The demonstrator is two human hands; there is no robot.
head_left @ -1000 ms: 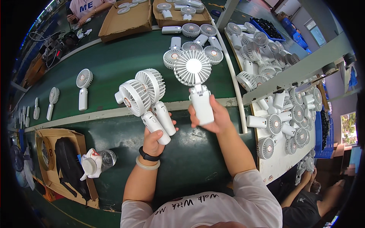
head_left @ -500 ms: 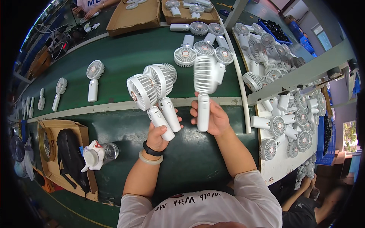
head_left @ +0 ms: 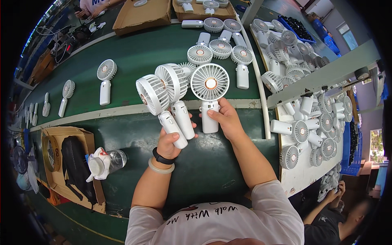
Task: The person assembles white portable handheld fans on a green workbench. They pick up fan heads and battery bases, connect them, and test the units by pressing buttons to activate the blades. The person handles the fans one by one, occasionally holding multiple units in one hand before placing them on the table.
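Three white handheld fans sit raised over the green conveyor belt [head_left: 134, 61], in front of the person's chest. Left hand [head_left: 169, 143] wraps closed around two handles at once: the leftmost fan [head_left: 152, 94] and the middle fan [head_left: 172, 81], heads fanned apart, both tilted left; the lower ends of both handles are buried in the palm. Right hand [head_left: 226, 120] grips the handle of the third fan [head_left: 210, 82], fingers curled around it, thumb on the front; this fan faces the camera squarely, grille and copper-coloured hub plain to see, handle bottom hidden by the fingers. A fourth fan head peeks out behind the middle and third heads, mostly covered. Black wristband and pale bangle [head_left: 161, 166] on the left wrist. Farther up the belt, a cluster of fans [head_left: 220, 49] lying flat; two single fans [head_left: 106, 77] to the left. Right-hand white table [head_left: 302, 179] crowded with fans, its far edge bent by the lens. Lower left: clear bottle [head_left: 108, 161] with white cap, cardboard tray [head_left: 87, 141] holding a tape roll and dark bag. Another person at lower right, cut off by the rim.
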